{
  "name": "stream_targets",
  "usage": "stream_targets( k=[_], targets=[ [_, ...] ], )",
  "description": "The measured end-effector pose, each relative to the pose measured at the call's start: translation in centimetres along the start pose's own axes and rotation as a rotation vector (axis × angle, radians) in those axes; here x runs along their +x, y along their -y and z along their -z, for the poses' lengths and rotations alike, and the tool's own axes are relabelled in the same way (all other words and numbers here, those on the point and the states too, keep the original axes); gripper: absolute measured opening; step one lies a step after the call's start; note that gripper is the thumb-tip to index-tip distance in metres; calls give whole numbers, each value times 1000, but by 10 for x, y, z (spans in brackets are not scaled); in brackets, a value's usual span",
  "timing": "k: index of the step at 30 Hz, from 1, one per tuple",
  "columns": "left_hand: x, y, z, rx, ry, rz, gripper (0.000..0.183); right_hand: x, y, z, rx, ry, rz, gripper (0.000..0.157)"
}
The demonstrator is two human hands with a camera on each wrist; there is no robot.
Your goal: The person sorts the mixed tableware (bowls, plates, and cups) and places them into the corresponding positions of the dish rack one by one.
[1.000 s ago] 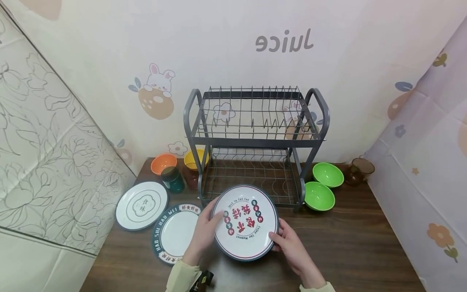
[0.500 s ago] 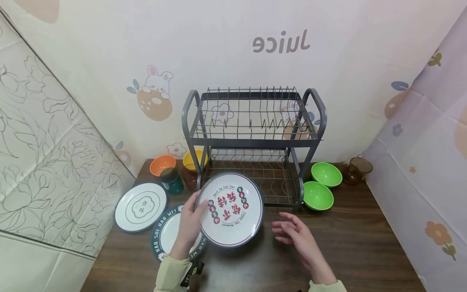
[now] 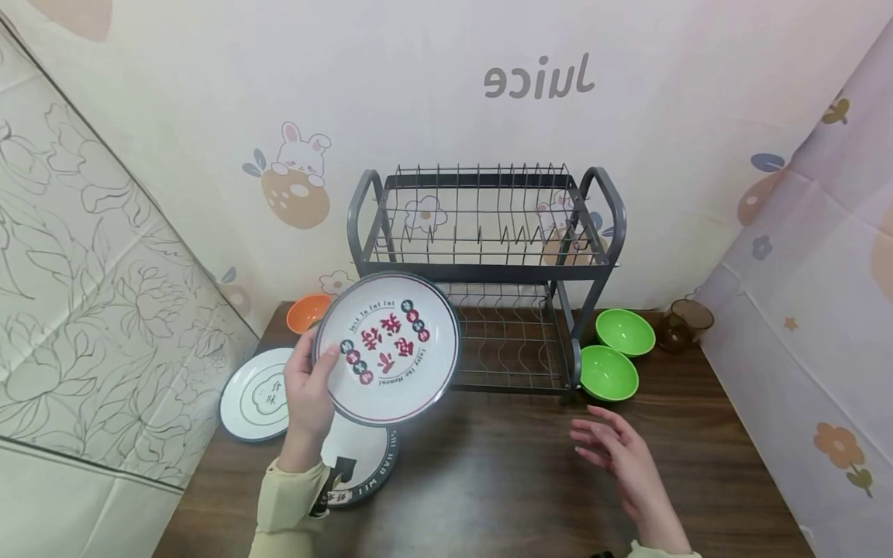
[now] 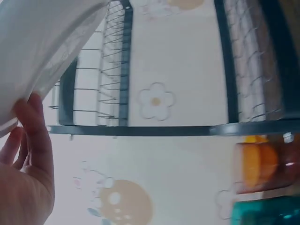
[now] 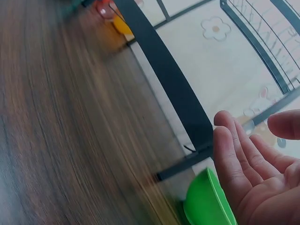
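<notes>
My left hand (image 3: 309, 395) grips a white plate (image 3: 412, 387) with a dark rim and red lettering by its left edge, thumb on the face. The plate is raised in front of the left side of a dark two-tier dish rack (image 3: 488, 273). In the left wrist view, the thumb and fingers (image 4: 37, 136) pinch the plate's edge. My right hand (image 3: 621, 453) hovers over the table at right, fingers loosely bent, holding nothing. Below the held plate lies a blue-rimmed plate (image 3: 356, 457), partly covered; a white plate (image 3: 244, 399) rests left of it.
Two green bowls (image 3: 625, 333) and a brown cup (image 3: 686, 325) stand right of the rack. An orange bowl (image 3: 307, 313) is at the back left. The left wrist view shows a teal cup (image 4: 267, 211) and a brown cup (image 4: 286, 164) near the rack.
The left hand has carried the plate up and left, from the table's front middle to before the rack's left side. The right hand has released the plate and drawn away to the right.
</notes>
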State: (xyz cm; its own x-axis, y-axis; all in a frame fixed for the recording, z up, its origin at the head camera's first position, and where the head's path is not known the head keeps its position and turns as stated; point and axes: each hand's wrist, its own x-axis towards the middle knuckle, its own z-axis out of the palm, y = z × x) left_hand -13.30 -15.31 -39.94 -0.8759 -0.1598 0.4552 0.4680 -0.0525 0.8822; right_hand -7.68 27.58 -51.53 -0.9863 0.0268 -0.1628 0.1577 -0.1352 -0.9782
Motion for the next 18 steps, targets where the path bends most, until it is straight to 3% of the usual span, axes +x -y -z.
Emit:
stream_targets(
  k=[7,13,18],
  targets=[
    [23,-20,3,-93,-48,-201,32,-2,2,13,22,-23,0,24],
    [37,-29,-4,-193,-165,-253,34,1,-1,10,28,-2,30,21],
    [50,-39,-12,-270,-258,-299,35,1,-7,-14,2,-1,11,25]
  ],
)
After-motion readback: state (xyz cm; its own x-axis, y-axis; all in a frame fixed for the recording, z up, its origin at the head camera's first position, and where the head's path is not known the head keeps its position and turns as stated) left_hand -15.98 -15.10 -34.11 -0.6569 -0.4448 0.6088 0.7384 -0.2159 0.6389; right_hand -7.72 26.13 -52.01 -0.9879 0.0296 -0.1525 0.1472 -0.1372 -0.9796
